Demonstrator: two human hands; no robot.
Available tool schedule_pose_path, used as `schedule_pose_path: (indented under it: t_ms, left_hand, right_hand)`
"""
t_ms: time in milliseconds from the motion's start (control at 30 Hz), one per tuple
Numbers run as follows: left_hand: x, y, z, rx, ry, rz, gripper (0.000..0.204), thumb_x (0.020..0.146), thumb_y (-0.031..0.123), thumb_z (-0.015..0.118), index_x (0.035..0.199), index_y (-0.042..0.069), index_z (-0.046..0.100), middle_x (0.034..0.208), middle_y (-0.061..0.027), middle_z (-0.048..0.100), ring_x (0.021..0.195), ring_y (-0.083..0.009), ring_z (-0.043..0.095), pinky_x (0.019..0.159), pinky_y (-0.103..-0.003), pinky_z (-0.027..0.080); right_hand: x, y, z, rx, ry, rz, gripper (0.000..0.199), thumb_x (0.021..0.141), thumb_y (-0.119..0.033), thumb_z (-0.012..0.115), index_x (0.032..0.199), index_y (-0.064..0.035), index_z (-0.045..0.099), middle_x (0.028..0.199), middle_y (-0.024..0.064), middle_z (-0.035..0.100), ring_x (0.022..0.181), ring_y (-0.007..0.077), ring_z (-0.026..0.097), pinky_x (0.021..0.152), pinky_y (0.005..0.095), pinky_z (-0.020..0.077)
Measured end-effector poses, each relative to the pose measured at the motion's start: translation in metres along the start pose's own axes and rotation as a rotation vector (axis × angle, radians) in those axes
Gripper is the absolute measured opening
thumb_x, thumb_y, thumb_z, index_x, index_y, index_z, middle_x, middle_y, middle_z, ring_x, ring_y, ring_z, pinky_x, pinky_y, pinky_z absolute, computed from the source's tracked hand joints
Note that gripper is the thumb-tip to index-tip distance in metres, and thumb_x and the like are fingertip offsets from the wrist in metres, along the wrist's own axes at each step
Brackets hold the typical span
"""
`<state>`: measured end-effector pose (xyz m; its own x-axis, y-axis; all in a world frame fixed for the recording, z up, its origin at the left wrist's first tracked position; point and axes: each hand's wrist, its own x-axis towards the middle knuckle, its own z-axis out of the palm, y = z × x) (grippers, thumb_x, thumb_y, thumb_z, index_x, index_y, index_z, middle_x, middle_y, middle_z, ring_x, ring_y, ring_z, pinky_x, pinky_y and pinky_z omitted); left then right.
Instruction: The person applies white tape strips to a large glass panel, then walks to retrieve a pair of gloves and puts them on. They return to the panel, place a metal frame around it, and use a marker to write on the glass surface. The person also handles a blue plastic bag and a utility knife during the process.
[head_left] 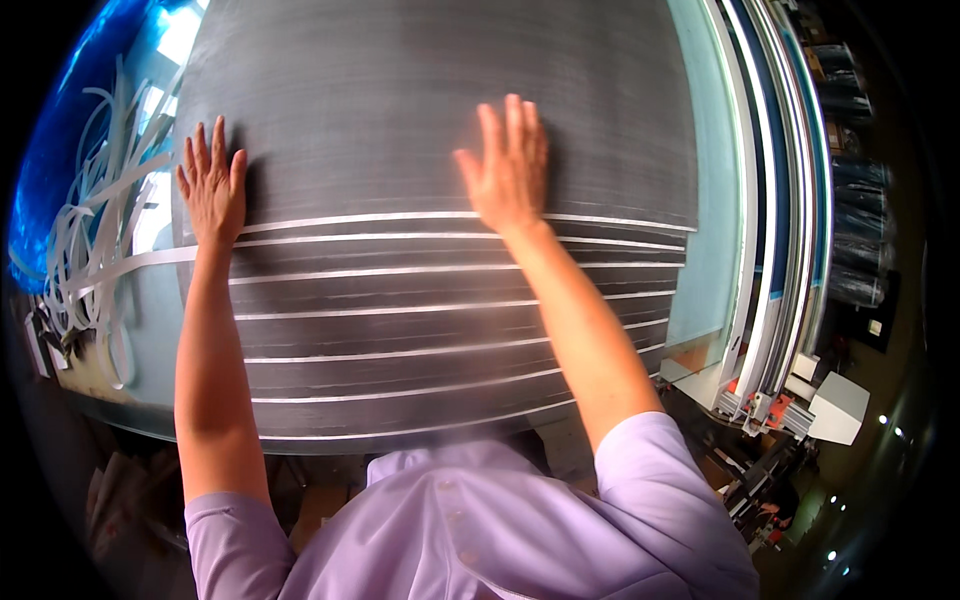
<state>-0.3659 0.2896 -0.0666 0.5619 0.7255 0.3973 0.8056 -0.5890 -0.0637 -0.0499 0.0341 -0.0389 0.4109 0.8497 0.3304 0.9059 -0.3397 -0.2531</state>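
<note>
A wide dark grey sheet (400,110) lies over the table in front of me. Across its near part run several thin white strips (380,311), roughly parallel, with dark bands between them. My left hand (213,190) is spread at the sheet's left edge, just beyond the farthest strips, fingers pointing away from me. My right hand (508,170) is over the sheet right of the middle, fingers apart and slightly blurred; whether its palm touches the sheet I cannot tell. Neither hand holds anything. One long white strip (135,262) runs off the left edge beside my left wrist.
Loose white strips (95,230) lie tangled at the left, next to shiny blue film (50,200). A pale glass-like tabletop (715,180) borders the sheet. Metal rails (790,200) with a white-housed mechanism (838,408) run along the right. Dark plastic-wrapped items (860,230) stand beyond.
</note>
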Motion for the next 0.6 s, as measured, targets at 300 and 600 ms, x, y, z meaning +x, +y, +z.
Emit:
schedule_pose_path:
  t_ms: [300,600]
  left_hand:
    - [0.002,-0.002,0.000,-0.040,0.009,0.057,0.056,0.102,0.046,0.033,0.154,0.028,0.025,0.160,-0.0070,0.022,0.148,-0.0290,0.016,0.117,-0.050,0.007]
    - [0.006,-0.003,0.003,-0.047,0.004,0.106,0.057,0.102,0.047,0.028,0.155,0.027,0.022,0.161,-0.0062,0.019,0.149,-0.0267,0.013,0.116,-0.052,0.003]
  right_hand:
    - [-0.049,0.182,-0.053,-0.118,-0.016,0.168,0.063,0.097,-0.044,0.049,0.147,-0.0118,0.032,0.152,0.0218,0.027,0.141,0.0412,0.023,0.115,0.0521,0.0201]
    - [-0.097,0.307,-0.086,-0.222,-0.036,0.402,0.066,0.099,-0.054,0.034,0.153,-0.0164,0.023,0.156,0.0180,0.023,0.144,0.0384,0.020,0.116,0.0533,0.0148]
